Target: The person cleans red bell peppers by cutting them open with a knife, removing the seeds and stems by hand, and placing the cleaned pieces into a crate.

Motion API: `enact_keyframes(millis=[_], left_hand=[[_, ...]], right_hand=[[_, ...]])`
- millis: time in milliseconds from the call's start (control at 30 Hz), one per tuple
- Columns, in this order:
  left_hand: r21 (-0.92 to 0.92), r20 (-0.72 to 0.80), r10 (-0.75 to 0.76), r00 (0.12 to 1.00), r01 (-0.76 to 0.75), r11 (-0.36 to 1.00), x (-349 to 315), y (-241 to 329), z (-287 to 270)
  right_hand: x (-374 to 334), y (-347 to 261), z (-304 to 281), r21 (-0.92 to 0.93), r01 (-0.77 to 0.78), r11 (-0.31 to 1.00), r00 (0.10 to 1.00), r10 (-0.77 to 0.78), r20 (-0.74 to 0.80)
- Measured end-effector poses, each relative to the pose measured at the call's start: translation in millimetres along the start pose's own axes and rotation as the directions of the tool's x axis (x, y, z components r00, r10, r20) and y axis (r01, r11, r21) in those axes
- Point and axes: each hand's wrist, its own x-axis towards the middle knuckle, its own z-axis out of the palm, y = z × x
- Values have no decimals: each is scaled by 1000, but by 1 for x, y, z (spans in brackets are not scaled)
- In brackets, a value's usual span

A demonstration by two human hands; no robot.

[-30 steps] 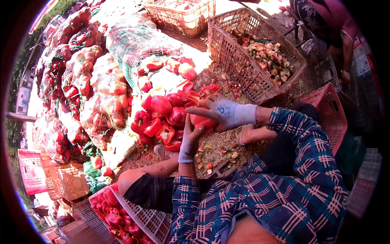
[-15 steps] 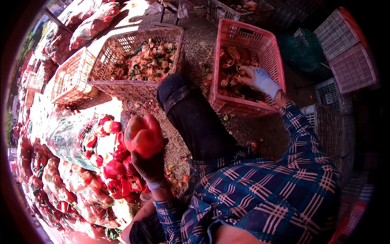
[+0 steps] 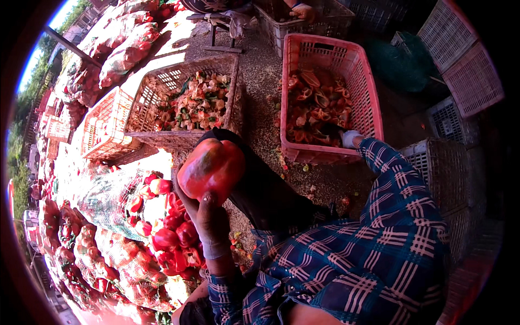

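A large red bell pepper (image 3: 212, 169) with a darker greenish patch on top rests in my gloved left hand (image 3: 211, 221). The thumb and fingers are closed around its lower side, above my left thigh. My right hand (image 3: 349, 138), in a glove with a white cuff, is down inside the pink-red plastic crate (image 3: 374, 103) at its near right corner. Its fingers sink into dark shadow there, so I cannot make out whether they hold anything. Cut, opened pepper pieces (image 3: 319, 103) lie in that crate. A heap of whole red peppers (image 3: 176, 233) spills from a net sack beside my left forearm.
A dirty pale crate (image 3: 181, 135) of pepper cores and green scraps stands ahead to the left, with an orange-lit crate (image 3: 105, 130) beyond it. Filled net sacks (image 3: 124, 260) line the left. Stacked crates (image 3: 433, 162) stand at right. Another person's hand (image 3: 303, 12) shows at the far top.
My left hand has raised the pepper toward the right and turned it. The right hand has dropped deeper into the pink-red crate, toward its near edge. The view has shifted slightly.
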Motion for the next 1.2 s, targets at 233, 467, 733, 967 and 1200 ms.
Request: enact_keyframes(millis=[233,467,733,967,1200], left_hand=[[-8,158,-17,987,19,1000,26,16,52],[188,276,25,961,-80,979,58,-53,108],[99,350,-154,924,127,987,52,-123,146],[-215,703,-306,642,602,769,50,-120,139],[-402,706,-330,627,738,541,44,-109,114]], right_hand=[[-77,18,-89,329,24,944,973,53,-223],[-196,-13,-110,352,562,748,445,85,-891],[-259,-50,-102,-120,561,819,14,-154,-988],[-156,-4,-69,501,155,851,727,245,-642],[-178,-13,-87,510,452,731,470,291,-833]])
